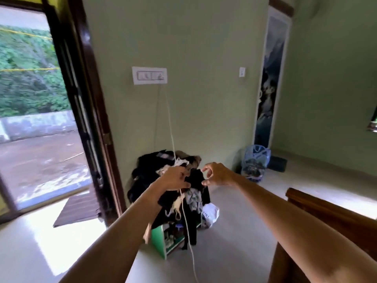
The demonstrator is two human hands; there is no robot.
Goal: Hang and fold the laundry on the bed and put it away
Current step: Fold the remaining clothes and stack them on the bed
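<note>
Forearms stretch toward the laundry pile [142, 176] heaped on top of the green shelf unit [158, 240]. Left hand [176, 178] grips dark cloth at the pile's top. Right hand [218, 174] hangs just beside it, fingers spread and half-curled, empty. White cable [188, 231] drapes over the pile. Judgement: free the cable first, then lift one garment, not a clump.

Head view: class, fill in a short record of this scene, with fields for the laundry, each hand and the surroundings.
laundry: clothes pile heaped on a green shelf unit by the wall
left: left hand grips dark cloth in the pile
right: right hand, fingers curved, holds nothing, beside the pile
cable: white cable hangs from the switch panel over the pile
nearby: blue basket on the floor
</note>
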